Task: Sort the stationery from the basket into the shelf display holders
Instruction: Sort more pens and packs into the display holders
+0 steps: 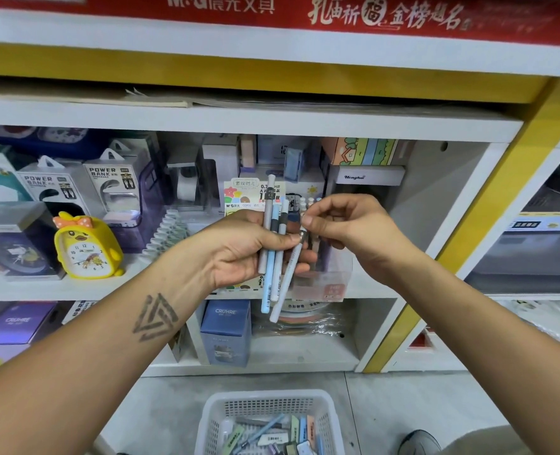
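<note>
The left hand (239,247) is curled round a small bundle of pens (273,254), thumb across their fronts, so that they stand nearly upright with caps above the fist and barrels hanging below it. Just to its right, the right hand (347,231) pinches the top of one white pen (288,277) between thumb and forefinger; that pen leans away from the rest, its lower end pointing down and to the left, still touching the bundle.

Right behind both hands stands a clear display holder (324,280) on the middle shelf (160,289), partly hidden by the fingers, with a colourful printed card (242,195) behind the pens. Off to the left of the left hand sit a yellow duck-shaped clock (86,246) and two boxes marked POWER BANK (107,188). Below the hands, on the lower shelf, is a blue box (226,333) reading CRUHRE.

Well beneath the hands, on the floor, a white mesh basket (212,418) holds a jumble of pens, erasers and small packets (272,435). A dark shoe (418,441) shows to its right.
</note>
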